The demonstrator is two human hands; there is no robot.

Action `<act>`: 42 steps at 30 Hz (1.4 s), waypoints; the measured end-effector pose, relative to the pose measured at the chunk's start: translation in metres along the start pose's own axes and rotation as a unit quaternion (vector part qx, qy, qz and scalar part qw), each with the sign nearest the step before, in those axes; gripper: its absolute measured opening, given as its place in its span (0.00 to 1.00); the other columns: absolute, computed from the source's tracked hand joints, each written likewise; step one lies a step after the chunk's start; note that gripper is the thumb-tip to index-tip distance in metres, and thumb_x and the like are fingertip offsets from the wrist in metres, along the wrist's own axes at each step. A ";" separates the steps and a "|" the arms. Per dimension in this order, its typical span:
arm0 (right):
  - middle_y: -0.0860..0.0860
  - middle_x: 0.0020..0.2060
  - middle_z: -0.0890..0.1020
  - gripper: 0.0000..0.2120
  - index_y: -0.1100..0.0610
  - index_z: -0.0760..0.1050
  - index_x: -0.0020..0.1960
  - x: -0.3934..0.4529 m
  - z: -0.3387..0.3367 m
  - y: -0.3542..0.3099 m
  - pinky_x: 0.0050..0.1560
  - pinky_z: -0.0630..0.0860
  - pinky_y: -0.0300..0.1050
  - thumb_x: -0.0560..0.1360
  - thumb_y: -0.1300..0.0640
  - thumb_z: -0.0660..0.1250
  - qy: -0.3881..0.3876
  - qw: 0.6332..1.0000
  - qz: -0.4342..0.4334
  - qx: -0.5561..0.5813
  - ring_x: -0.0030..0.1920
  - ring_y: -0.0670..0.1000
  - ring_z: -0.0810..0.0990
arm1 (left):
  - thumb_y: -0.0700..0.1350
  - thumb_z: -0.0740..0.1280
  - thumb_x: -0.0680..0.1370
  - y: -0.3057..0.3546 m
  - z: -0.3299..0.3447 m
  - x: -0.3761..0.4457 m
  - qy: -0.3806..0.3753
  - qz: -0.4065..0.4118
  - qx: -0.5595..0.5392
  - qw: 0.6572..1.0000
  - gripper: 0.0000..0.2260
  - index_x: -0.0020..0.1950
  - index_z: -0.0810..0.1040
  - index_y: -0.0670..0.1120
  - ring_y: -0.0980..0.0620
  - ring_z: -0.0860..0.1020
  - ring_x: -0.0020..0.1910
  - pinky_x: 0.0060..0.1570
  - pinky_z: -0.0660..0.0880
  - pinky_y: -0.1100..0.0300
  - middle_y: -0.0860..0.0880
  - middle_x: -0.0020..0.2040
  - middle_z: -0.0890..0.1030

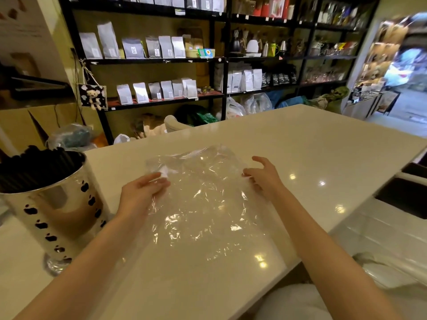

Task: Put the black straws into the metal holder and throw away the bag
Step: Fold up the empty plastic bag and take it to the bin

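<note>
A clear, crinkled plastic bag (203,199) lies spread flat on the white counter (312,144), and I see nothing inside it. My left hand (141,192) pinches the bag's left edge between thumb and fingers. At the bag's right edge my right hand (263,176) grips the plastic with its fingertips, the other fingers spread. The shiny metal holder (55,211), with dark cut-out holes down its side, stands at the left of the counter. It is packed with black straws (37,167) that stick out of its top.
Black shelves (217,58) with silver and white pouches, kettles and jars line the wall behind the counter. Bags and bundles sit on the floor beneath them. A dark recess (409,199) and a lower white surface lie to the right. Crumpled plastic (52,266) lies at the holder's base.
</note>
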State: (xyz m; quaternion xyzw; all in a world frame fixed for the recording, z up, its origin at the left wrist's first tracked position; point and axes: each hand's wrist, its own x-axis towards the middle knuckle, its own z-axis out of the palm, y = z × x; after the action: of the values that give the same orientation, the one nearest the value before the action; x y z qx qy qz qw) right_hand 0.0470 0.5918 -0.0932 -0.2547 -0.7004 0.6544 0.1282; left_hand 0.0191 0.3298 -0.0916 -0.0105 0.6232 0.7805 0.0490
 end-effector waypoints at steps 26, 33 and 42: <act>0.49 0.58 0.78 0.20 0.49 0.76 0.58 -0.066 -0.064 -0.087 0.59 0.71 0.49 0.67 0.53 0.74 -0.023 0.807 -0.338 -0.484 0.58 0.51 0.73 | 0.45 0.71 0.68 0.083 0.061 -0.011 -0.053 0.397 0.394 0.827 0.05 0.43 0.81 0.50 0.53 0.68 0.51 0.47 0.68 0.56 0.52 0.49 0.71; 0.52 0.40 0.85 0.06 0.57 0.80 0.49 -0.073 -0.047 -0.107 0.43 0.79 0.43 0.72 0.62 0.69 -0.007 0.868 -0.377 -0.323 0.40 0.48 0.83 | 0.57 0.72 0.61 0.084 0.055 -0.008 -0.003 0.338 0.263 0.904 0.42 0.71 0.57 0.55 0.54 0.63 0.67 0.64 0.63 0.52 0.50 0.72 0.63; 0.49 0.29 0.84 0.06 0.57 0.78 0.47 -0.067 -0.050 -0.093 0.27 0.77 0.38 0.71 0.65 0.68 -0.045 0.984 -0.159 0.072 0.29 0.45 0.82 | 0.48 0.78 0.58 0.066 0.048 -0.002 -0.311 0.025 0.060 0.948 0.43 0.69 0.63 0.45 0.46 0.82 0.50 0.48 0.79 0.59 0.45 0.53 0.83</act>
State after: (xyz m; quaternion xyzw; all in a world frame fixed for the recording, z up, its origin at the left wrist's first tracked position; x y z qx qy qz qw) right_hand 0.1111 0.5979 0.0135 -0.1005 -0.6883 0.6849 0.2167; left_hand 0.0176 0.3623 -0.0168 0.2510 0.6232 0.7070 0.2210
